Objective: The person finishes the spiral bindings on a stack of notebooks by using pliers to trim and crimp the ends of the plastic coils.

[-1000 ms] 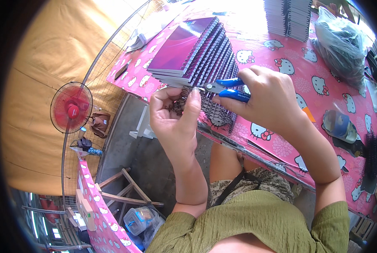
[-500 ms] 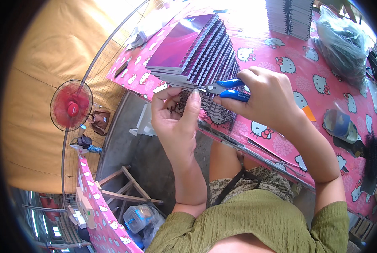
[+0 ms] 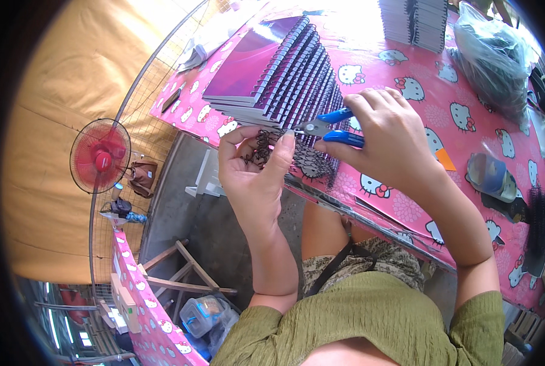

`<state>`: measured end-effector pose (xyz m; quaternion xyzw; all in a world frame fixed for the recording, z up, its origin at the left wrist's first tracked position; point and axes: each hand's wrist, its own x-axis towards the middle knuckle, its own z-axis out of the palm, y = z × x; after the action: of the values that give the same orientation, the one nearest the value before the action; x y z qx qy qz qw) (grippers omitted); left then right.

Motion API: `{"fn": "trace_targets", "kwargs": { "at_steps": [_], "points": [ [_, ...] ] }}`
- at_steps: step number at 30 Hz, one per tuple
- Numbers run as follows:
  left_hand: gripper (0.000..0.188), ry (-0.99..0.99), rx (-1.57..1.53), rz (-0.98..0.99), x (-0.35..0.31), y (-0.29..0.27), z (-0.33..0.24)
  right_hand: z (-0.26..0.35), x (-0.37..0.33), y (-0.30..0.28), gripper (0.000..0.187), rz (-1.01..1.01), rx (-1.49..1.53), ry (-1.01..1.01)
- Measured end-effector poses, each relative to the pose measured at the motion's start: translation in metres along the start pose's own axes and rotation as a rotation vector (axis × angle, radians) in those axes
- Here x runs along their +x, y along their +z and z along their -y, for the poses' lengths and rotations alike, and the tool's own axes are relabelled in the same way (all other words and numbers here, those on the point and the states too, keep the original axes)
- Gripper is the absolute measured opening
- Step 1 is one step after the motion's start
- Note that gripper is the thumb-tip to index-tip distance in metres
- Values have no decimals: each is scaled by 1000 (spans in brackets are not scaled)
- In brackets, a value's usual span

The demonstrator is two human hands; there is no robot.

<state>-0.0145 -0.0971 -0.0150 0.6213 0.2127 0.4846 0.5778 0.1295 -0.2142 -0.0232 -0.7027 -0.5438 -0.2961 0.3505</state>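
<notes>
A tall stack of spiral-bound notebooks (image 3: 248, 61) with purple covers stands at the table's near left edge, coil sides toward me. Dark loose coil ends (image 3: 312, 163) hang in a tangle below the stack. My left hand (image 3: 257, 165) is closed on some of these coils, its thumb and fingers pinching near the lowest notebooks. Blue-handled cutting pliers (image 3: 341, 139) are in my right hand (image 3: 388, 131); their handles are spread, and the jaws point left to the coil by my left thumb. Whether the jaws touch the wire is too small to tell.
The table wears a pink cartoon-cat cover (image 3: 400, 195). More spiral-bound books (image 3: 428, 24) stand at the back; a plastic bag (image 3: 492, 61) of dark items lies far right. A tape roll (image 3: 492, 177) and black brush (image 3: 537, 222) are at right. A red fan (image 3: 102, 160) stands left.
The pliers' handles are spread a little wider than before. Both hands stay near the same coils; the whole view has shifted slightly.
</notes>
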Motion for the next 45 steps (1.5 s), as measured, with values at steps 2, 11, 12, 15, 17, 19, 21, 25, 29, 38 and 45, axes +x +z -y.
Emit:
{"fn": "trace_targets", "kwargs": {
  "at_steps": [2, 11, 12, 15, 17, 19, 21, 25, 29, 38, 45],
  "points": [
    [29, 27, 18, 9, 1, -1, 3, 4, 1, 4, 48, 48, 47, 52],
    [26, -4, -4, 10, -3, -2, 5, 5, -5, 6, 56, 259, 107, 212],
    [26, 28, -3, 2, -1, -1, 7, 6, -3, 5, 53, 282, 97, 216],
    [24, 57, -3, -19, -1, 0, 5, 9, 1, 2, 50, 328, 63, 223],
    [23, 35, -11, -18, -1, 1, 3, 9, 1, -1, 48, 329, 39, 221],
    [22, -10, -18, -9, -2, -4, 1, 11, -1, -6, 47, 335, 45, 236],
    [23, -56, -20, 16, 0, -8, 1, 7, -6, -7, 48, 277, 31, 193],
    [31, -157, -24, 63, -1, -11, -1, -1, -16, -2, 62, 188, -10, 117],
    [33, -61, 65, 66, -4, -5, 2, 4, -11, 3, 59, 155, -10, 86],
    [32, -109, 4, 19, -2, -14, 6, 1, -12, -2, 50, 338, 38, 215],
    [30, -78, 81, 71, -4, -10, 11, 1, -14, 10, 50, 244, 28, 133]
  ]
}}
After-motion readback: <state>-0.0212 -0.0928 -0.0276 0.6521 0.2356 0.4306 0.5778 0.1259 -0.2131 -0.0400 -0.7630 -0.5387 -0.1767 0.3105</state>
